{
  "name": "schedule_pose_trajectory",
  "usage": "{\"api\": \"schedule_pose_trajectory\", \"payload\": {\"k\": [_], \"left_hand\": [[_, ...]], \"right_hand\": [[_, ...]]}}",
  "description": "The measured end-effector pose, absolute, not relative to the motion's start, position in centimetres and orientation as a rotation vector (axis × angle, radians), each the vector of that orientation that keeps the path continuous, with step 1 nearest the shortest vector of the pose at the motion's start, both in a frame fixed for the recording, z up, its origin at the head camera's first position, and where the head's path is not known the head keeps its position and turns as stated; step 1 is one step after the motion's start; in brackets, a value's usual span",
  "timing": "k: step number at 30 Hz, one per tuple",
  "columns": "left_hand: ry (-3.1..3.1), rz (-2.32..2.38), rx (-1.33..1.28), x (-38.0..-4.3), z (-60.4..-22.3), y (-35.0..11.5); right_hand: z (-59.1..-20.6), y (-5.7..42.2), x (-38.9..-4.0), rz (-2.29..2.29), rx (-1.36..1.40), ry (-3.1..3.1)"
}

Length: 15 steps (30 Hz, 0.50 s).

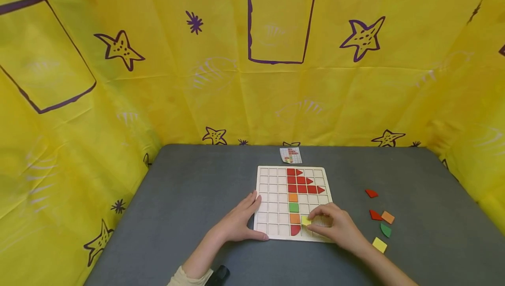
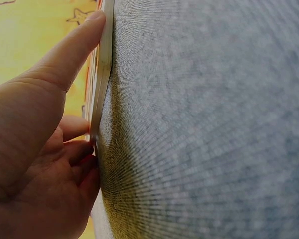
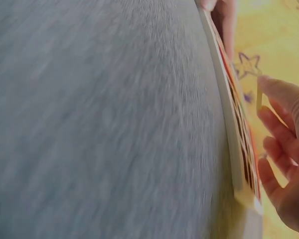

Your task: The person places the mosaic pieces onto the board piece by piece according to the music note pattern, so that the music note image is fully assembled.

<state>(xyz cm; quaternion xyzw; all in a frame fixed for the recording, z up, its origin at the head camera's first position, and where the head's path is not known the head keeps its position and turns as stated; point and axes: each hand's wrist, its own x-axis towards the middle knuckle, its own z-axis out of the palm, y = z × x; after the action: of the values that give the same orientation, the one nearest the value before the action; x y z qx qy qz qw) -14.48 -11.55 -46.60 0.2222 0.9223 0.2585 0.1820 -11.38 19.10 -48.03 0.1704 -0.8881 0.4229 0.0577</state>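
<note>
My left hand (image 1: 236, 222) rests at the near left corner of a pale wooden grid board (image 1: 272, 217), its thumb along the near edge and its fingers at the left side. In the left wrist view, the thumb (image 2: 65, 57) lies straight against the board's edge. Between thumb and fingers, my right hand (image 1: 335, 224) pinches a yellow square tile (image 1: 305, 220) over the board's near part, just right of a column of tiles. The right wrist view shows this tile (image 3: 259, 94) edge-on, above the board. Red tiles (image 1: 301, 180) fill three rows at the far side, some with pointed ends.
The column holds orange squares (image 1: 293, 197), a green square (image 1: 293, 207) and a red rounded tile (image 1: 295, 230). Loose tiles lie right: red ones (image 1: 371, 193), an orange square (image 1: 388, 217), a green rounded one (image 1: 385, 230), a yellow square (image 1: 379, 244). A pattern card (image 1: 290, 155) lies behind the board.
</note>
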Motion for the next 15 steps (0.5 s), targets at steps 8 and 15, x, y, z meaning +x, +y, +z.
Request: {"api": "schedule_pose_trajectory", "payload": {"k": [8,15], "left_hand": [[2.604,0.73,0.63,-14.5,-46.5,-11.6],[2.613,0.725,0.637,-14.4,-46.4,-11.6]], "right_hand": [[-48.1,15.9,-12.7,1.138,0.775,-2.61],[-47.9,14.1,-13.5,0.943,0.826,-2.638]]}}
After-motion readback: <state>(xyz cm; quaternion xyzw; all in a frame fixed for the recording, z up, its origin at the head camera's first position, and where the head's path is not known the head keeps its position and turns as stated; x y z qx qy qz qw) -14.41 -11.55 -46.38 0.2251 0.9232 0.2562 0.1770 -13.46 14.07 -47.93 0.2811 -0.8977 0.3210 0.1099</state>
